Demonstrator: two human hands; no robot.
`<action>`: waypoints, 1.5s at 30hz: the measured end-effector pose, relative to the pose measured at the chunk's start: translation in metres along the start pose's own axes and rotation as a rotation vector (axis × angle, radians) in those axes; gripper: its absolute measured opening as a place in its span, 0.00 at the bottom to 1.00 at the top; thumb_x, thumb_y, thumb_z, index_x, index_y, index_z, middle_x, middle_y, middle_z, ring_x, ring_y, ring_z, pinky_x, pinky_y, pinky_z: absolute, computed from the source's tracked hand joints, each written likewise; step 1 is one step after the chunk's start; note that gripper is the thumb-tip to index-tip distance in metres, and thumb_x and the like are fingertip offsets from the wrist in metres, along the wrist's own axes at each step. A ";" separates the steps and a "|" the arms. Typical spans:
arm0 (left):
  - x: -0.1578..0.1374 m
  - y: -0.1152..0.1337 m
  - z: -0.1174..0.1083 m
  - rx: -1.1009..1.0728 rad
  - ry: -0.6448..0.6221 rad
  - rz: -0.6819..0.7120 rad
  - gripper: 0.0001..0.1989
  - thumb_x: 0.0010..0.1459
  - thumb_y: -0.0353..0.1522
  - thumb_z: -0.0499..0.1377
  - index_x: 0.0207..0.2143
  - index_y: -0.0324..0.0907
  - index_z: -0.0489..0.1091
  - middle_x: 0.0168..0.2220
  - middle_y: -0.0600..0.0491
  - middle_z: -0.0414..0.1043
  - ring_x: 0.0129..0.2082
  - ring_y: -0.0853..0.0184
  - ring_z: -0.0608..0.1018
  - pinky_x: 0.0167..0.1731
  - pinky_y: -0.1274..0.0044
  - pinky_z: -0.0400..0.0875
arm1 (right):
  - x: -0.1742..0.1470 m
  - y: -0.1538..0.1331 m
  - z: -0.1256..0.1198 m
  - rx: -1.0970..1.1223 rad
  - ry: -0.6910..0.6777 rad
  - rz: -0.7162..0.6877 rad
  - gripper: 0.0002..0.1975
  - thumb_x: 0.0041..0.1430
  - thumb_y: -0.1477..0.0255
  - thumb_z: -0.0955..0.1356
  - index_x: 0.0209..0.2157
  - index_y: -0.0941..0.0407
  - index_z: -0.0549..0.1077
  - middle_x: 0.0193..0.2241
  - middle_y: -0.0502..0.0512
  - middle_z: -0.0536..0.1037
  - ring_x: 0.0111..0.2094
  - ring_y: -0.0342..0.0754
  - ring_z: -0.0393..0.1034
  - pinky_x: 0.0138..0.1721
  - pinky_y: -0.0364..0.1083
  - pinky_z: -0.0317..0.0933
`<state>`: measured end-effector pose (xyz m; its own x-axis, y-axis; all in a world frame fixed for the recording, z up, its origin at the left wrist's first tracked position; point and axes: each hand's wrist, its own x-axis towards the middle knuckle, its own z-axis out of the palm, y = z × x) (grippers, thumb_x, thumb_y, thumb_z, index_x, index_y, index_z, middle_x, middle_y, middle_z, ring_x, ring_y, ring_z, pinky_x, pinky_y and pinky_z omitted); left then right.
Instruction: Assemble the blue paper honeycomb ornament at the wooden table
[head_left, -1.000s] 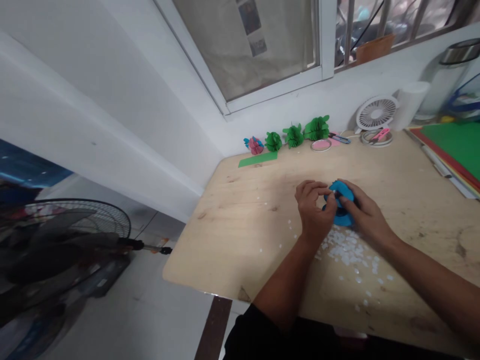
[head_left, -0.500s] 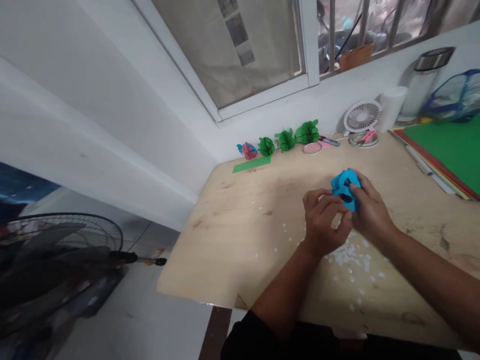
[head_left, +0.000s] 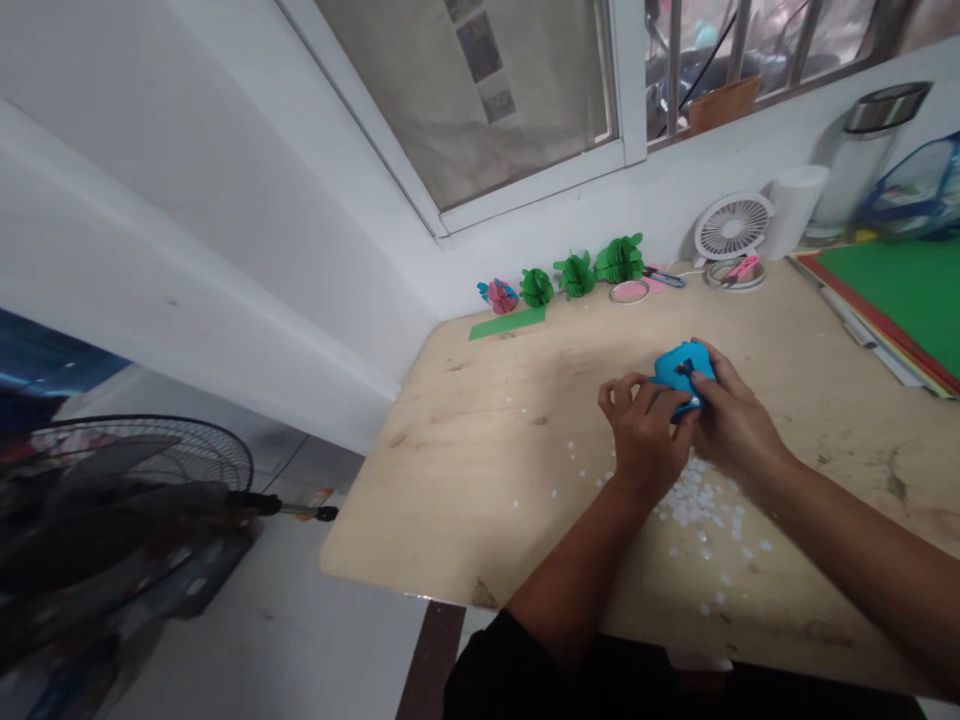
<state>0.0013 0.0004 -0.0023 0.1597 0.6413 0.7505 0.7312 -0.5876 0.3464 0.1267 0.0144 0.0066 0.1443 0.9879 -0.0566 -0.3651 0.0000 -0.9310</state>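
Observation:
A blue paper piece (head_left: 681, 362), layered and with cut-out openings, is held up over the wooden table. My right hand (head_left: 739, 415) grips its right side, the thumb pressed on its face near an opening. My left hand (head_left: 646, 430) is closed on the lower left edge with bent fingers, thumb and index finger pinching there. The fingers cover part of the paper's lower edge. Below both hands, many small white scraps (head_left: 694, 500) lie scattered on the table.
Along the wall stand several green paper figures (head_left: 576, 276) and a pink and blue one (head_left: 499, 296), near a green paper strip (head_left: 507, 323). A small white fan (head_left: 733, 228), tape rolls (head_left: 628, 291) and coloured sheets (head_left: 896, 300) sit at the back and right. A floor fan (head_left: 142, 480) stands left.
The thumb and fingers of my left hand have closed in on the blue paper's lower edge. The paper has tilted and its lower opening is now mostly covered. The view has shifted slightly.

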 end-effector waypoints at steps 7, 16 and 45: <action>-0.003 0.000 0.004 -0.056 0.001 -0.021 0.04 0.62 0.32 0.69 0.40 0.49 0.79 0.39 0.54 0.83 0.51 0.54 0.77 0.59 0.58 0.61 | 0.001 -0.002 0.002 0.093 0.046 0.140 0.33 0.52 0.59 0.78 0.60 0.41 0.73 0.43 0.48 0.81 0.40 0.46 0.77 0.38 0.44 0.72; -0.005 0.003 0.008 -0.030 0.017 -0.098 0.04 0.61 0.32 0.71 0.37 0.49 0.79 0.36 0.55 0.83 0.48 0.54 0.78 0.60 0.55 0.59 | -0.003 -0.001 0.006 0.073 0.086 0.160 0.35 0.50 0.62 0.78 0.60 0.42 0.72 0.42 0.46 0.81 0.40 0.46 0.75 0.38 0.42 0.70; -0.001 -0.001 0.004 -0.110 -0.092 -0.096 0.06 0.61 0.30 0.70 0.34 0.48 0.76 0.38 0.55 0.84 0.54 0.54 0.77 0.65 0.54 0.59 | 0.008 0.005 -0.003 0.075 0.095 0.089 0.29 0.52 0.63 0.76 0.57 0.42 0.73 0.42 0.47 0.80 0.40 0.47 0.76 0.40 0.45 0.72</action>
<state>0.0030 0.0020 -0.0057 0.1567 0.7363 0.6583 0.6697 -0.5691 0.4771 0.1288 0.0218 0.0003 0.1930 0.9655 -0.1747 -0.4475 -0.0718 -0.8914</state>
